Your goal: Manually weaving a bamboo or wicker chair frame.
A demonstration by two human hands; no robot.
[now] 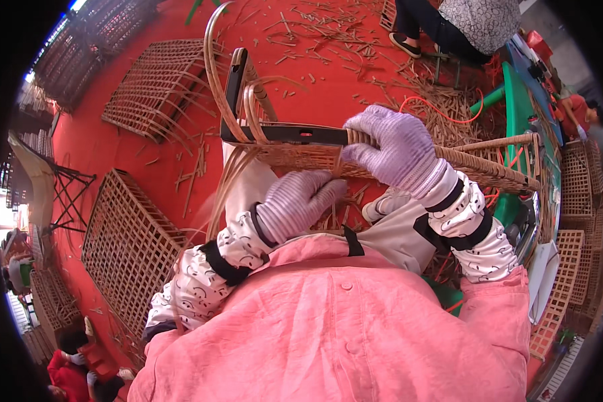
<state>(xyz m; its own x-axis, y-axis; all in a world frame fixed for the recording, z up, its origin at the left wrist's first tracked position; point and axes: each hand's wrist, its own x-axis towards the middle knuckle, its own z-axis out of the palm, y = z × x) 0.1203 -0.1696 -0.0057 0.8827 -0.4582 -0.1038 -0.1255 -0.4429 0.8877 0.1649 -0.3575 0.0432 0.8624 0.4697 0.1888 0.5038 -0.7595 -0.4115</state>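
Right hand (395,149) closed on rim of half-woven basket (479,169); left hand (298,201) gripping loose strips (231,177) just near. Lattice panels (130,251) left on red floor (114,144).

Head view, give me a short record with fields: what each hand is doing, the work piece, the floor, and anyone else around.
left hand: gloved, grip closed on cane strands below the frame
right hand: gloved, grip closed on the top rail of the frame
frame: dark frame with a woven cane panel, held over the lap
floor: red, strewn with cane offcuts
lattice panels: two lie on the floor at the left
others: a seated person at the top, another at lower left
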